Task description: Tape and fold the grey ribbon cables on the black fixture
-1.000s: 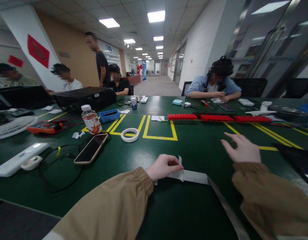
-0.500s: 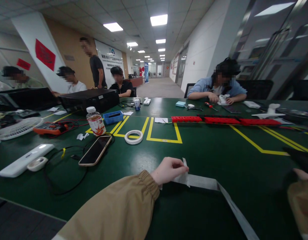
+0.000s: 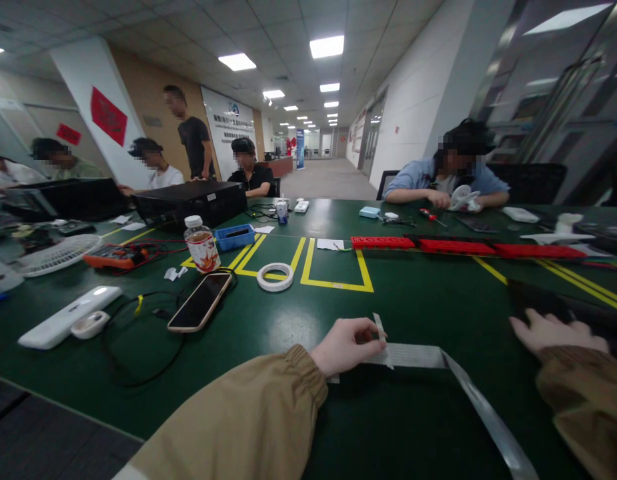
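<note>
My left hand (image 3: pixel 345 347) pinches beside a short strip of pale tape (image 3: pixel 387 350) that lies across a flat grey ribbon cable (image 3: pixel 417 355). From there the cable runs right, folds, and drops toward the table's near edge. The cable's left end is hidden under my left hand. On the right, my right hand (image 3: pixel 558 333) grips a dark, flat, black piece (image 3: pixel 543 300); its kind is too dark to tell. A roll of white tape (image 3: pixel 275 286) lies flat on the green table, beyond my left hand.
Left of the roll are a phone (image 3: pixel 201 303), a drink bottle (image 3: pixel 202 247), a black cable and a white device (image 3: pixel 71 317). Red strips (image 3: pixel 453 247) lie across the far middle. Several people sit around the table, and one person (image 3: pixel 193 140) stands behind.
My right hand has come in from the right edge, bringing the black piece leftward over the table. My left hand stays at the tape strip. The view has shifted slightly.
</note>
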The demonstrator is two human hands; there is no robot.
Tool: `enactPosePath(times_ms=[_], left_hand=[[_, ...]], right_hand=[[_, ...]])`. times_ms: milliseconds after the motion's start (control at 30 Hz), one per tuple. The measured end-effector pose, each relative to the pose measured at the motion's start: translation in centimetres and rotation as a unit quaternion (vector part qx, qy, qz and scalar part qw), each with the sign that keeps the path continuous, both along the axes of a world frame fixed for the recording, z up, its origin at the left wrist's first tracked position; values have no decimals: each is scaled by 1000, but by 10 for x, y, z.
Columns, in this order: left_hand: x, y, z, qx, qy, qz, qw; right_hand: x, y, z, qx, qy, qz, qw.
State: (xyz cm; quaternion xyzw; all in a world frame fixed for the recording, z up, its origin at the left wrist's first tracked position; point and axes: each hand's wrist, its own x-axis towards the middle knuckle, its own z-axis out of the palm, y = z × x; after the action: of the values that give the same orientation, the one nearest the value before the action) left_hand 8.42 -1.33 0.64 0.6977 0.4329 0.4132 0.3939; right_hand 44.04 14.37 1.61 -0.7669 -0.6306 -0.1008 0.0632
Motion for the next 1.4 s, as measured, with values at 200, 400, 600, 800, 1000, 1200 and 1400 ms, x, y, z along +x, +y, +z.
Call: enactPosePath(times_ms=[200,400,600,800,1000,1200,1400], left_hand=[[-5,0,1,6,24,-46,999],[-8,1,5,14,33,-53,998],[-16,-1,16,11,93,-51,994],[-24,-3,20,3,103,-43,994],[-17,-10,18,22,134,30,990],[-19,-25,22,-36,144,41,988],[-23,-28,26,-21,202,52,978]], right_hand=[[-74,-6,-12,-48,-32,150,987],[-112,-27,-14,-91,60,468,877],[-120,-72,29,-313,155,582,735],[-120,-95,37,-367,229,595,677],[-127,-93,21,-287,396,500,715],[-135,-96,11,-305,416,491,702],[-141,-99,1,-250,367,499,744]])
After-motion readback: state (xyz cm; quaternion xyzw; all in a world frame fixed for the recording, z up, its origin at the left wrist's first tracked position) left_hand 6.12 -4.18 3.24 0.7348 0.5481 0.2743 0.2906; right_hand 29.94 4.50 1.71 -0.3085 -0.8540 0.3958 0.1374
